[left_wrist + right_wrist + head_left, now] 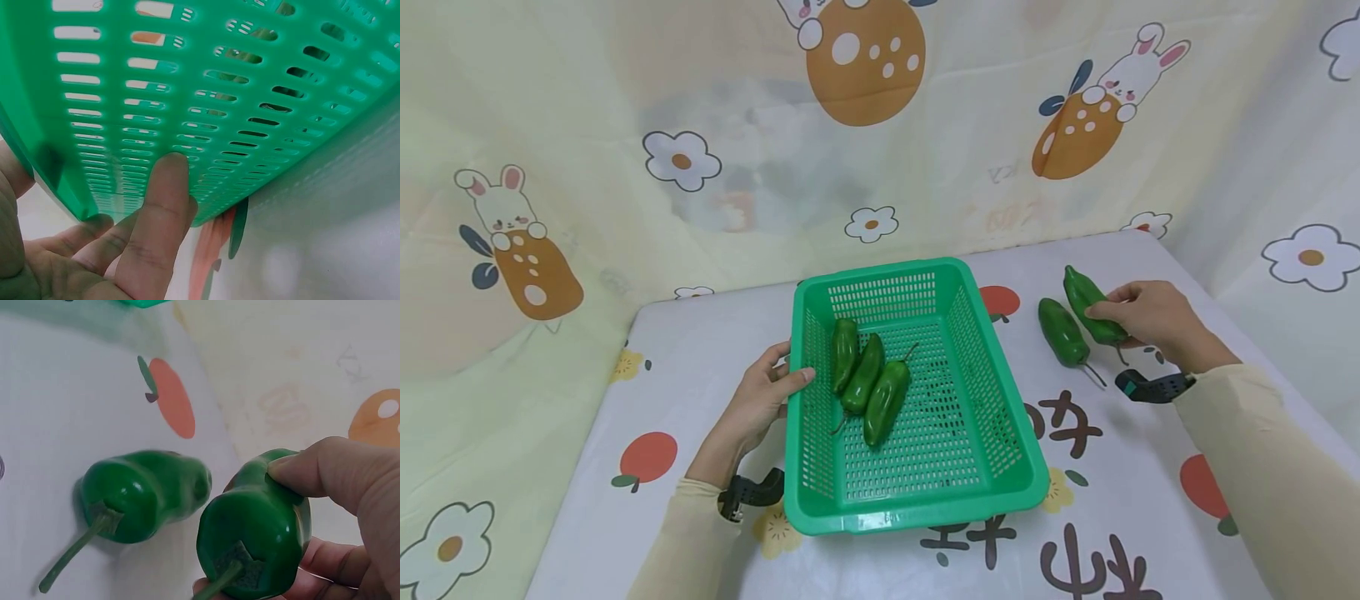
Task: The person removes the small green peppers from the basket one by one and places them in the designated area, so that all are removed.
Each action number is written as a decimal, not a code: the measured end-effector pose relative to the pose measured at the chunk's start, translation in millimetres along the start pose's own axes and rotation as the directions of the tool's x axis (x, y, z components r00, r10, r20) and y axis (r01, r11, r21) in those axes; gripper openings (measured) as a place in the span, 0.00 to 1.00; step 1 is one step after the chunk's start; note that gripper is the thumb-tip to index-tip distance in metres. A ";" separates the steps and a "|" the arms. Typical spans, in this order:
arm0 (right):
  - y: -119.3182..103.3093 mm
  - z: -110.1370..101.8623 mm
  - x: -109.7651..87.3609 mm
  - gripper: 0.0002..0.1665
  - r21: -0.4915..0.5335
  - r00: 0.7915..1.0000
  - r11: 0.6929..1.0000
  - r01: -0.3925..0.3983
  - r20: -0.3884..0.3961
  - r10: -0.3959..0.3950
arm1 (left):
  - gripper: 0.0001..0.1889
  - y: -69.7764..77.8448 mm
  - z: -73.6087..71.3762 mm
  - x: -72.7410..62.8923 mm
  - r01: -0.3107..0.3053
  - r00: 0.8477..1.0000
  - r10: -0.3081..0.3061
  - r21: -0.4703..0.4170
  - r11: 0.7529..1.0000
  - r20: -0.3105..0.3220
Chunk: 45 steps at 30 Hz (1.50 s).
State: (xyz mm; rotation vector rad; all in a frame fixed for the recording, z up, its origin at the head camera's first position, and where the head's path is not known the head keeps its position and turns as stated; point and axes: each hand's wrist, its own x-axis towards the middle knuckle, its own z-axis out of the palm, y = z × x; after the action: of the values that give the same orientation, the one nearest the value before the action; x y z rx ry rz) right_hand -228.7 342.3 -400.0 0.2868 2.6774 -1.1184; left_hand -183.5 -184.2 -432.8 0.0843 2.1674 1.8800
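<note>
A green plastic basket [925, 492] with slotted walls stands mid-table, several glossy green peppers around its left half: three lie inside, one of them a long pepper [887, 403] nearest the middle. My left hand [758, 402] grips the basket's left rim, thumb on top; in the left wrist view its fingers [156, 225] press the slotted outer wall. At the right, my right hand [1157, 321] pinches a green pepper [250, 531] between thumb and fingers. Beside it another green pepper [147, 494] lies on the cloth, stem toward me.
A white printed tablecloth [715, 333] with fruit, flowers and dark lettering covers the table. Behind it hangs a pale curtain [760, 183] with rabbit and flower prints, and more curtain closes the left and right sides.
</note>
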 end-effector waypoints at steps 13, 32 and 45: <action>13.2 4.9 8.5 0.36 0.000 0.999 0.999 -0.034 -0.001 0.034 | 0.34 0.0 -1.1 -1.7 0.002 1.000 -0.002 -0.013 1.000 0.000; 30.6 11.1 17.3 0.35 -0.010 0.998 0.998 -0.066 -0.003 0.066 | 0.34 0.1 -0.5 -0.7 0.002 1.000 -0.002 0.001 1.000 -0.006; 30.2 14.9 18.3 0.35 -0.036 0.997 0.996 -0.080 -0.022 0.080 | 0.34 0.8 0.3 -0.8 0.008 1.000 -0.008 -0.002 1.000 -0.009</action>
State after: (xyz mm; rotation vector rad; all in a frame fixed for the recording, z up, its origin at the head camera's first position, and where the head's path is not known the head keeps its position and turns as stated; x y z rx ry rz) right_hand -236.3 354.1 -435.6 0.3976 2.6760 -1.0467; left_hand -182.8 -184.0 -431.8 0.0670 2.1691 1.8816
